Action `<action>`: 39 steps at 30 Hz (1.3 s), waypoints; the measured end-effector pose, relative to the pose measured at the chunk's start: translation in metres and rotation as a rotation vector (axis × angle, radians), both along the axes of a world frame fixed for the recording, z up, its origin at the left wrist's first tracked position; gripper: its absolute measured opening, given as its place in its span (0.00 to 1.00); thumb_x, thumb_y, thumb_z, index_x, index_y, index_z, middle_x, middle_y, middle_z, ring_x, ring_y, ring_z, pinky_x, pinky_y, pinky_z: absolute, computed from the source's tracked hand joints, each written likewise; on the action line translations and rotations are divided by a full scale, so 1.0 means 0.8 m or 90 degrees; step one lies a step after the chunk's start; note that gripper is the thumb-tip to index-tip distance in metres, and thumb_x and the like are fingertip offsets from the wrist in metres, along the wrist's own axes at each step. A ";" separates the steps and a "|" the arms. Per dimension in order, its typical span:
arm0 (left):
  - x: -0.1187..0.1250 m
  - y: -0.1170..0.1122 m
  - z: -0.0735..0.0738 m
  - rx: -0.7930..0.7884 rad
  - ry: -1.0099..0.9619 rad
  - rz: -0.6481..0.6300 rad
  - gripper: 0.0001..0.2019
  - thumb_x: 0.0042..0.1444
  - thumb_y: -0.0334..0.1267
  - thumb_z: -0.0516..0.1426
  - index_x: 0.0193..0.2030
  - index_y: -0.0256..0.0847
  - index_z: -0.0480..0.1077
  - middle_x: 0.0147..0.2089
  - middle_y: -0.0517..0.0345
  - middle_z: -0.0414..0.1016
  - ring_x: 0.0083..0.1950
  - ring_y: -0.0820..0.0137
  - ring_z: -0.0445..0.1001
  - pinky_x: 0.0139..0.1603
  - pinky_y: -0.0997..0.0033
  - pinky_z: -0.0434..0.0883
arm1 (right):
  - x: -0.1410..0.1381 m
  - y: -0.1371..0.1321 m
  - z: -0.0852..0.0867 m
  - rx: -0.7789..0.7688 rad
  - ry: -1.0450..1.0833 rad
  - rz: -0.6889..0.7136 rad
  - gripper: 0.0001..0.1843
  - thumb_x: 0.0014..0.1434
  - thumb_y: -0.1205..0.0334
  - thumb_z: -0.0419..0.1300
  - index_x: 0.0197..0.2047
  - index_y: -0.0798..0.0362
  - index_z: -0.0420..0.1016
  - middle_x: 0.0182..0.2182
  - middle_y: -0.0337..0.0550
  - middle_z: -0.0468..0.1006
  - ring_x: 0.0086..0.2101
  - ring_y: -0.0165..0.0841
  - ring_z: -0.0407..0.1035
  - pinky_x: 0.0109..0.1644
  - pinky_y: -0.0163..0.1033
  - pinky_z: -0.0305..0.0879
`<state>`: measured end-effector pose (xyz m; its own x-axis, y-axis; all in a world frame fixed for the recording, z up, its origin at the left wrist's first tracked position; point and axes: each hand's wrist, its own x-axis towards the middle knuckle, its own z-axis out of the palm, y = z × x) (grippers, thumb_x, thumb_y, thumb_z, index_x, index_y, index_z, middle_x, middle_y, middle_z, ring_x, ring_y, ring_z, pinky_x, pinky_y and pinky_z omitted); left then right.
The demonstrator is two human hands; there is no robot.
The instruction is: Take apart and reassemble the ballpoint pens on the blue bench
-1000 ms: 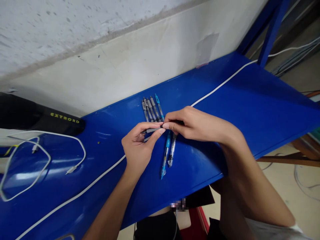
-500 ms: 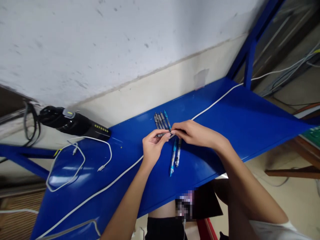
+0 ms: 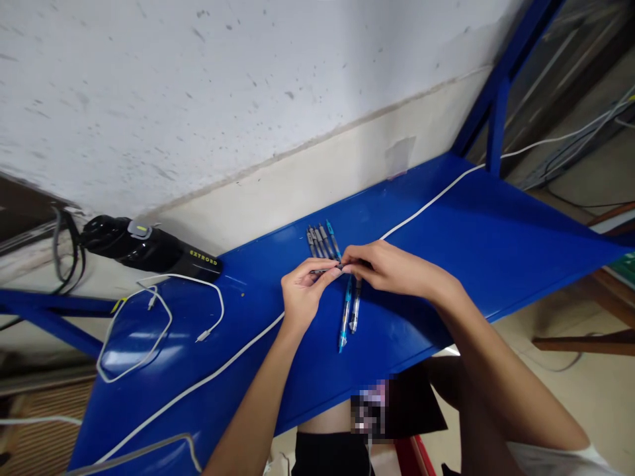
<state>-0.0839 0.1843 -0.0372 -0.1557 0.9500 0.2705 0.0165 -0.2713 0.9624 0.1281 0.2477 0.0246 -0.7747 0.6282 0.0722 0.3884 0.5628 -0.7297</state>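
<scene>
Blue metal shelf (image 3: 446, 225): my left hand (image 3: 303, 297) and right hand (image 3: 391, 268) pinch one grey pen (image 3: 322, 271) in a pressed-together grip, row of pens (image 3: 322, 241) just beside it.

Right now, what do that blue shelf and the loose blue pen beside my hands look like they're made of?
The blue shelf looks like painted sheet metal: a glossy blue coat with bright glare and a thin, crisp edge, though the paint hides the base material. The loose blue pen seems to be clear plastic, as its shiny barrel looks see-through, but it's too small to confirm.
</scene>
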 end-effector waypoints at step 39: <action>-0.002 0.002 -0.010 0.038 0.125 -0.017 0.06 0.64 0.40 0.70 0.46 0.48 0.88 0.46 0.52 0.88 0.47 0.64 0.85 0.53 0.60 0.83 | 0.005 -0.002 0.003 0.084 0.000 -0.009 0.11 0.77 0.62 0.56 0.44 0.53 0.78 0.34 0.43 0.81 0.31 0.31 0.69 0.38 0.38 0.55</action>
